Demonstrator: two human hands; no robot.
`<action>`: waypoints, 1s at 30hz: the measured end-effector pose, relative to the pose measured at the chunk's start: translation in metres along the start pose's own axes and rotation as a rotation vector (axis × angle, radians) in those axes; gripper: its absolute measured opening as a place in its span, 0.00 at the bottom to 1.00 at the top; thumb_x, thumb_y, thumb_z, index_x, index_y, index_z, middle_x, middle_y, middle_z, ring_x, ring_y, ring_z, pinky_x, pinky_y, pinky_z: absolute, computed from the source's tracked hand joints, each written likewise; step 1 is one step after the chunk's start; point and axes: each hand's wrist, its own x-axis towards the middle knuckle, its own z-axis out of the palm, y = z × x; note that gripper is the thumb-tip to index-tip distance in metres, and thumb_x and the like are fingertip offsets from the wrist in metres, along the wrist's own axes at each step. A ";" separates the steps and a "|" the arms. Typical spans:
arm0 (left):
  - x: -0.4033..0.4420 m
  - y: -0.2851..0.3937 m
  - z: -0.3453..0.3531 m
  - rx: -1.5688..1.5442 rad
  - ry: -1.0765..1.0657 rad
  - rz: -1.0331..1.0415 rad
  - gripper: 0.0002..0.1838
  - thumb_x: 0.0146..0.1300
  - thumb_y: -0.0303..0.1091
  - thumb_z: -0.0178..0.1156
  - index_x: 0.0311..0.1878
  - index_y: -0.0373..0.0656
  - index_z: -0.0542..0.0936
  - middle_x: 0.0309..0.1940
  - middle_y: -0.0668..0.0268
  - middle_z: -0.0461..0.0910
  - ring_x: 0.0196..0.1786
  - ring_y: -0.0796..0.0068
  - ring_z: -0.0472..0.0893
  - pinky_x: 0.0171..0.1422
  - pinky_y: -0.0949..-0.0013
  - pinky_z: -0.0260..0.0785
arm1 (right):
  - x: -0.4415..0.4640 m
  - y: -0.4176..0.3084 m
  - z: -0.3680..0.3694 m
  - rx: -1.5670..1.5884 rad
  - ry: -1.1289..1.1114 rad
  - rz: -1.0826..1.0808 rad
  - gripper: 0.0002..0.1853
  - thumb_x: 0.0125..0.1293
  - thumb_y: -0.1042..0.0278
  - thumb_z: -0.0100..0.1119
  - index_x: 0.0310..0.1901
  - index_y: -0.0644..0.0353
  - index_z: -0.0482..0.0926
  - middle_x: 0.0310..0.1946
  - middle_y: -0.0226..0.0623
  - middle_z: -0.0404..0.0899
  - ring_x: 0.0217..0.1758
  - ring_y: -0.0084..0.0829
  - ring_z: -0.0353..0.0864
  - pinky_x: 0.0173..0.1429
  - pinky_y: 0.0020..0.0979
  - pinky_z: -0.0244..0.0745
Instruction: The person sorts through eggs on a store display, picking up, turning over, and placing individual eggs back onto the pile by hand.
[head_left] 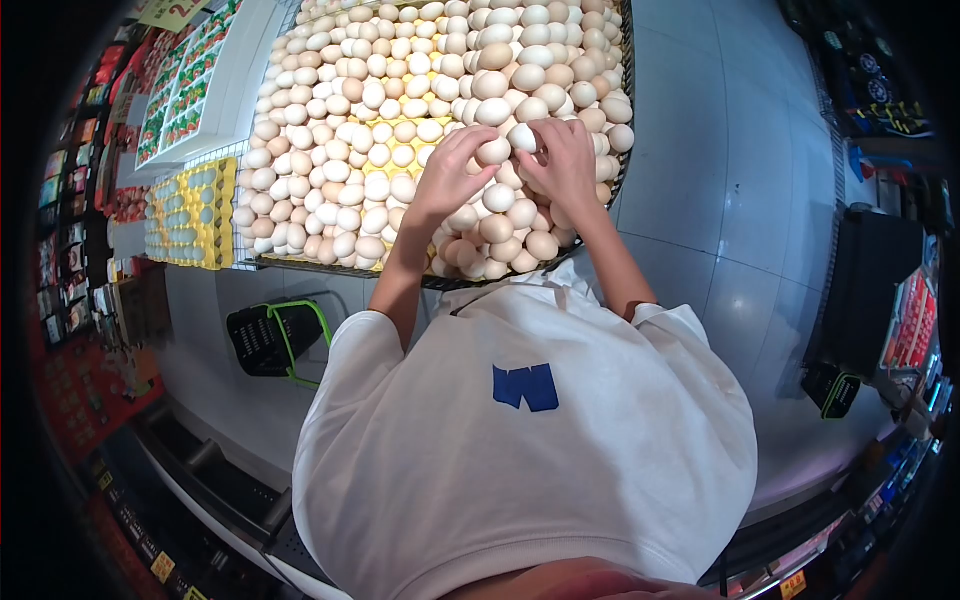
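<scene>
Many loose eggs (pixel 300 190), white to light brown, are heaped in a large black-edged bin, with yellow egg trays (pixel 381 157) showing among them. Over the right part of the heap, my left hand (pixel 455 172) curls its fingers and thumb round a light brown egg (pixel 493 151). Just to the right, my right hand (pixel 563 165) has its thumb and fingers round a whiter egg (pixel 522 138). The two held eggs are close together; whether they touch I cannot tell.
Left of the bin stand a yellow tray of eggs (pixel 190 215) and a white box of red and green packs (pixel 195 85). A black basket with green handles (pixel 262 340) is on the floor at the left. Another basket (pixel 830 390) and shelves are at the right.
</scene>
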 end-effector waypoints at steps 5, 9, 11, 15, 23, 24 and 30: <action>-0.003 -0.001 0.008 0.031 -0.013 0.063 0.21 0.52 0.24 0.67 0.51 0.38 0.77 0.51 0.57 0.79 0.56 0.59 0.78 0.61 0.62 0.71 | -0.001 0.002 0.001 -0.045 0.029 -0.025 0.22 0.45 0.65 0.73 0.45 0.56 0.80 0.43 0.33 0.79 0.42 0.38 0.73 0.47 0.37 0.71; -0.005 -0.001 0.009 0.050 -0.023 0.062 0.21 0.51 0.24 0.67 0.50 0.38 0.77 0.50 0.57 0.79 0.56 0.58 0.77 0.61 0.62 0.70 | -0.001 0.004 0.000 -0.021 0.002 -0.033 0.23 0.46 0.65 0.73 0.46 0.57 0.80 0.43 0.34 0.79 0.44 0.38 0.73 0.49 0.37 0.71; -0.005 0.000 0.008 0.038 -0.024 0.060 0.21 0.51 0.24 0.68 0.51 0.38 0.77 0.50 0.57 0.79 0.56 0.59 0.78 0.60 0.62 0.71 | -0.001 0.004 0.001 -0.001 0.004 -0.036 0.22 0.46 0.66 0.73 0.46 0.57 0.80 0.43 0.35 0.79 0.45 0.39 0.73 0.50 0.38 0.71; -0.007 -0.001 0.010 -0.021 0.084 0.041 0.21 0.52 0.24 0.68 0.51 0.38 0.78 0.51 0.57 0.79 0.56 0.61 0.78 0.60 0.63 0.71 | 0.000 0.002 0.000 0.049 0.036 -0.027 0.22 0.47 0.66 0.73 0.46 0.58 0.80 0.43 0.35 0.79 0.45 0.39 0.74 0.51 0.38 0.71; -0.001 -0.011 0.013 0.030 0.133 -0.023 0.21 0.50 0.25 0.69 0.50 0.39 0.77 0.50 0.58 0.79 0.55 0.57 0.77 0.61 0.60 0.70 | 0.000 0.001 -0.001 0.062 0.042 -0.033 0.21 0.46 0.66 0.71 0.44 0.58 0.79 0.41 0.36 0.78 0.44 0.40 0.73 0.50 0.38 0.70; -0.001 -0.012 0.015 0.042 0.134 -0.021 0.21 0.50 0.24 0.69 0.50 0.39 0.77 0.50 0.58 0.78 0.55 0.56 0.77 0.61 0.60 0.70 | -0.001 0.001 -0.001 0.063 0.040 -0.039 0.21 0.46 0.66 0.71 0.44 0.58 0.79 0.41 0.36 0.78 0.44 0.40 0.73 0.50 0.38 0.70; 0.000 -0.014 0.018 0.064 0.148 -0.019 0.22 0.49 0.25 0.69 0.50 0.40 0.77 0.50 0.58 0.78 0.53 0.56 0.76 0.59 0.60 0.70 | -0.003 -0.002 -0.007 0.092 0.003 -0.050 0.21 0.47 0.66 0.69 0.45 0.58 0.79 0.41 0.36 0.77 0.45 0.39 0.73 0.51 0.39 0.70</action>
